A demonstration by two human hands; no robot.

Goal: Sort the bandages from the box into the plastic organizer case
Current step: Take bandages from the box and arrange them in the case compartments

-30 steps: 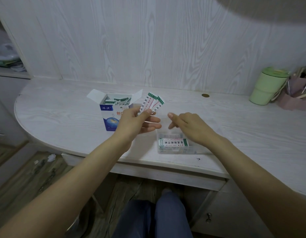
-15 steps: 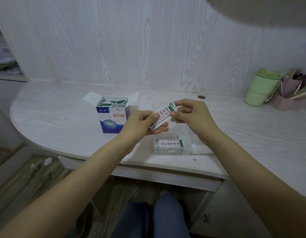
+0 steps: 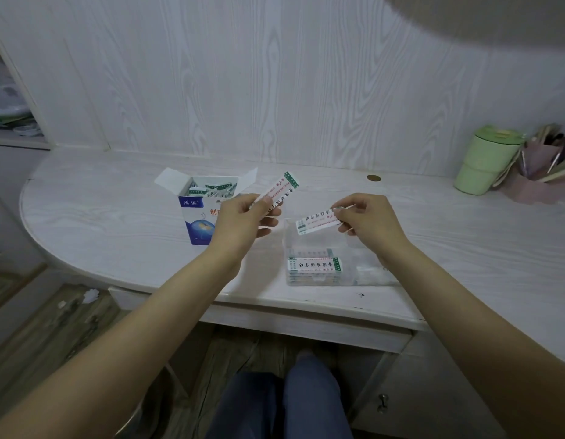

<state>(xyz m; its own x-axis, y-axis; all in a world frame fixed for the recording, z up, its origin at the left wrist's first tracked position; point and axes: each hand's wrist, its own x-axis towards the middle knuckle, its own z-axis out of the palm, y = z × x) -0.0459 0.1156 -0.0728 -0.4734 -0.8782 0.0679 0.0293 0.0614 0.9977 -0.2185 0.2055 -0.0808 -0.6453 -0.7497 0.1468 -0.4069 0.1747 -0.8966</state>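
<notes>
Your left hand point(image 3: 243, 221) pinches a white paper-wrapped bandage with a green end point(image 3: 279, 193), tilted up toward the wall, in front of the open blue-and-white cardboard box point(image 3: 197, 217) that holds more bandages. Your right hand point(image 3: 369, 221) has its fingers clamped on a second white wrapped bandage point(image 3: 317, 220), above the clear plastic organizer case point(image 3: 363, 270) on the pale wood-grain table point(image 3: 116, 223). A stack of wrapped bandages point(image 3: 314, 267) lies in the case's left part.
</notes>
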